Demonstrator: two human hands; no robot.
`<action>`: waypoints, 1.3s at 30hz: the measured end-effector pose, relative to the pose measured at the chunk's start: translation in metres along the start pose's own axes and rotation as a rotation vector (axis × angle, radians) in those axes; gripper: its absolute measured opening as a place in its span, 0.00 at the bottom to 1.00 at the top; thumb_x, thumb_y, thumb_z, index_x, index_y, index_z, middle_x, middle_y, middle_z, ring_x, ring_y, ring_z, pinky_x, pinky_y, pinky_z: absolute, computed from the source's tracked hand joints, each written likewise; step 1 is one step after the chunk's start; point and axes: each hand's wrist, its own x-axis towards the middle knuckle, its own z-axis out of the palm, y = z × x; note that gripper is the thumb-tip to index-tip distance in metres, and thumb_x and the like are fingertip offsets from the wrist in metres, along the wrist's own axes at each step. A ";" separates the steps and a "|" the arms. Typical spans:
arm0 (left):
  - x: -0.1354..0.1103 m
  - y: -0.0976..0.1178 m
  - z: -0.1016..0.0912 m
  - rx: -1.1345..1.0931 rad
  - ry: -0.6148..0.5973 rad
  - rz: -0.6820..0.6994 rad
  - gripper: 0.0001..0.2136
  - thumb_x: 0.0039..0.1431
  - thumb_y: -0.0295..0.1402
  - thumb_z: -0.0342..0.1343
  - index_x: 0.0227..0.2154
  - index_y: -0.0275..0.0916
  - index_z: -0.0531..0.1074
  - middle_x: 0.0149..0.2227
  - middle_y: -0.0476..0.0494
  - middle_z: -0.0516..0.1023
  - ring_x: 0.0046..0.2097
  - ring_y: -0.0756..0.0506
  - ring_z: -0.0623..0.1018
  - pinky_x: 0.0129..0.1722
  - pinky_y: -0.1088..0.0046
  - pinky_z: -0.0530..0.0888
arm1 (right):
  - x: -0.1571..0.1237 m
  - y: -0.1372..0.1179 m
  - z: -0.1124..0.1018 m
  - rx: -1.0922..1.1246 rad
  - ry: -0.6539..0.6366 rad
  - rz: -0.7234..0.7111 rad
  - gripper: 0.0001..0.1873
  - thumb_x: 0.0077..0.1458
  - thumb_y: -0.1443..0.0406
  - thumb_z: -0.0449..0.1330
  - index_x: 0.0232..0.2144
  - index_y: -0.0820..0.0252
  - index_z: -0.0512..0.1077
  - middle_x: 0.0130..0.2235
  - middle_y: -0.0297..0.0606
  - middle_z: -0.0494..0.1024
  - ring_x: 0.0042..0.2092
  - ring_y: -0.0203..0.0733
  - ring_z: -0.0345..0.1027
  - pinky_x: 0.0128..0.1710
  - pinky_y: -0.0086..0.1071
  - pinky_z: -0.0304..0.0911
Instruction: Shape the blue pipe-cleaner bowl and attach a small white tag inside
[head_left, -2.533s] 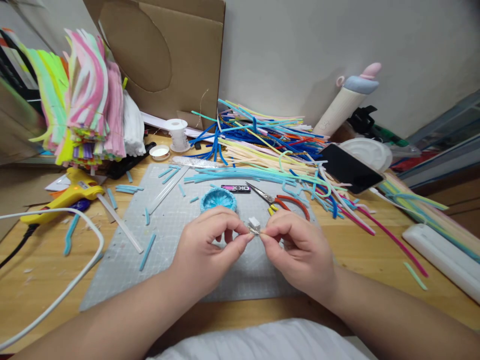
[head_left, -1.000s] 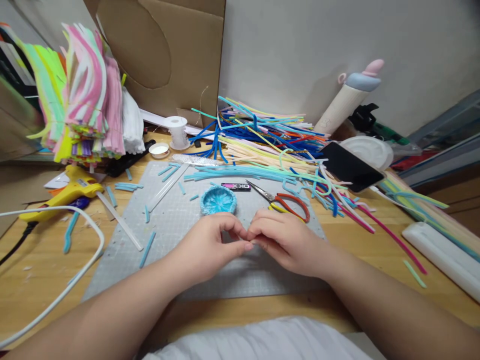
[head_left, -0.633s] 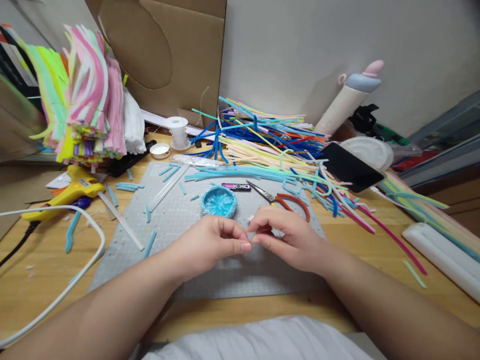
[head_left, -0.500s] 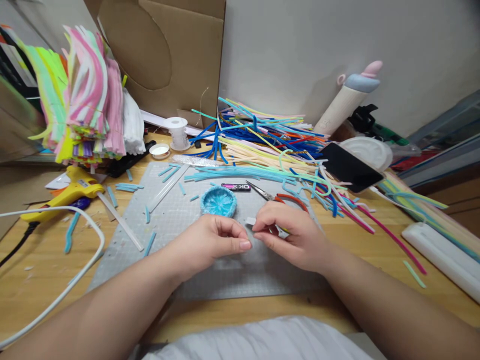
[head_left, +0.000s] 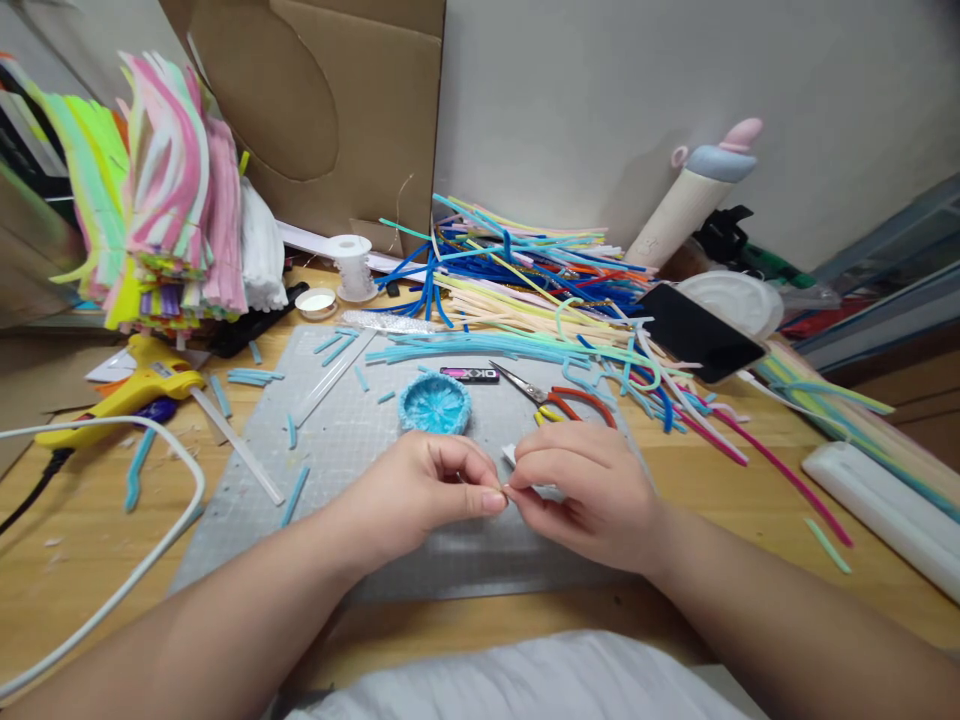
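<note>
Our left hand (head_left: 420, 490) is pressing thumb to forefinger, the tips nearly meeting those of our right hand (head_left: 591, 490); whatever it is gripping is too small to make out. Our right fingertips are pinching a small pale piece (head_left: 509, 455), one edge showing beyond the forefinger, the rest hiding. Farther off, between blue bowl (head_left: 406, 406) and scissors (head_left: 534, 392), a black-and-pink stick (head_left: 469, 376) is bearing letters resembling "OKX".

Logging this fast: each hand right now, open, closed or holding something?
Left hand: closed in a pinch; anything held is too small to tell.
Right hand: closed; a white piece shows beside it, but whether held can't be told.
</note>
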 end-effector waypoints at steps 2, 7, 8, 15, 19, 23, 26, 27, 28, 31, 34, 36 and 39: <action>0.000 0.000 0.001 0.017 0.042 0.039 0.06 0.44 0.32 0.66 0.20 0.37 0.76 0.27 0.47 0.76 0.32 0.48 0.74 0.33 0.72 0.70 | 0.001 -0.004 0.002 0.015 0.009 0.039 0.06 0.53 0.72 0.57 0.30 0.56 0.68 0.27 0.35 0.74 0.28 0.37 0.67 0.28 0.30 0.62; 0.001 0.003 0.004 0.030 0.125 0.158 0.04 0.46 0.30 0.64 0.20 0.37 0.76 0.27 0.47 0.75 0.32 0.48 0.74 0.33 0.73 0.69 | 0.004 -0.011 0.004 0.096 0.070 0.136 0.07 0.54 0.73 0.56 0.32 0.56 0.68 0.28 0.35 0.74 0.30 0.36 0.68 0.29 0.29 0.64; 0.000 0.004 0.004 0.031 0.135 0.183 0.04 0.46 0.29 0.64 0.20 0.37 0.76 0.27 0.47 0.75 0.32 0.48 0.74 0.33 0.73 0.69 | 0.004 -0.012 0.004 0.109 0.094 0.140 0.07 0.54 0.73 0.57 0.33 0.56 0.68 0.28 0.35 0.75 0.30 0.36 0.69 0.30 0.30 0.65; -0.001 0.005 0.004 0.018 0.207 0.282 0.05 0.48 0.30 0.65 0.20 0.38 0.77 0.26 0.46 0.76 0.31 0.47 0.74 0.34 0.70 0.70 | -0.001 -0.016 0.003 0.124 0.193 0.188 0.12 0.54 0.74 0.57 0.40 0.55 0.70 0.31 0.35 0.77 0.30 0.36 0.70 0.31 0.30 0.67; -0.001 0.005 0.005 -0.010 0.239 0.316 0.05 0.47 0.32 0.66 0.21 0.39 0.78 0.27 0.46 0.76 0.32 0.47 0.74 0.35 0.69 0.70 | -0.001 -0.017 0.002 0.142 0.180 0.168 0.13 0.54 0.76 0.57 0.40 0.56 0.70 0.31 0.36 0.78 0.32 0.37 0.72 0.32 0.30 0.68; -0.001 0.004 0.008 -0.054 0.264 0.320 0.06 0.47 0.33 0.66 0.21 0.39 0.78 0.26 0.47 0.74 0.32 0.48 0.73 0.35 0.70 0.70 | 0.000 -0.016 0.002 0.140 0.152 0.149 0.12 0.55 0.75 0.57 0.40 0.57 0.71 0.30 0.37 0.78 0.31 0.36 0.72 0.31 0.29 0.68; -0.001 0.000 0.009 -0.127 0.263 0.301 0.05 0.48 0.30 0.65 0.20 0.39 0.77 0.26 0.48 0.73 0.32 0.49 0.72 0.35 0.72 0.69 | 0.000 -0.016 0.003 0.125 0.147 0.117 0.12 0.55 0.75 0.57 0.41 0.59 0.72 0.30 0.38 0.79 0.31 0.35 0.73 0.31 0.28 0.69; 0.000 -0.001 0.010 -0.158 0.263 0.292 0.05 0.48 0.30 0.65 0.20 0.39 0.77 0.26 0.48 0.73 0.32 0.49 0.72 0.36 0.73 0.68 | 0.000 -0.016 0.004 0.121 0.152 0.104 0.12 0.55 0.75 0.57 0.41 0.61 0.72 0.31 0.39 0.79 0.32 0.35 0.73 0.32 0.28 0.69; 0.000 -0.002 0.010 -0.191 0.264 0.283 0.05 0.48 0.29 0.65 0.20 0.40 0.77 0.27 0.49 0.73 0.33 0.50 0.72 0.36 0.74 0.68 | -0.001 -0.016 0.004 0.116 0.156 0.092 0.12 0.55 0.76 0.58 0.42 0.61 0.72 0.31 0.40 0.79 0.32 0.35 0.73 0.32 0.28 0.69; 0.000 -0.005 0.011 -0.279 0.276 0.242 0.04 0.48 0.30 0.65 0.21 0.40 0.78 0.28 0.50 0.72 0.34 0.51 0.71 0.37 0.76 0.67 | -0.002 -0.015 0.005 0.119 0.153 0.073 0.14 0.54 0.77 0.58 0.43 0.62 0.72 0.33 0.42 0.80 0.34 0.36 0.74 0.34 0.28 0.70; -0.001 -0.006 0.012 -0.321 0.291 0.196 0.04 0.48 0.30 0.66 0.21 0.40 0.78 0.29 0.51 0.72 0.34 0.52 0.71 0.37 0.77 0.66 | -0.001 -0.014 0.006 0.136 0.149 0.063 0.14 0.54 0.77 0.58 0.42 0.63 0.73 0.33 0.42 0.80 0.35 0.36 0.74 0.35 0.28 0.71; -0.001 -0.006 0.013 -0.325 0.294 0.184 0.04 0.48 0.30 0.66 0.21 0.40 0.77 0.29 0.51 0.72 0.34 0.52 0.70 0.37 0.77 0.65 | -0.001 -0.013 0.006 0.140 0.154 0.061 0.13 0.53 0.78 0.58 0.41 0.64 0.73 0.33 0.43 0.79 0.35 0.36 0.74 0.36 0.27 0.71; -0.001 -0.007 0.013 -0.319 0.298 0.180 0.04 0.47 0.30 0.66 0.21 0.40 0.77 0.29 0.51 0.72 0.34 0.51 0.70 0.38 0.77 0.65 | 0.000 -0.013 0.007 0.132 0.154 0.063 0.12 0.54 0.77 0.58 0.41 0.64 0.73 0.32 0.43 0.79 0.34 0.36 0.74 0.34 0.27 0.70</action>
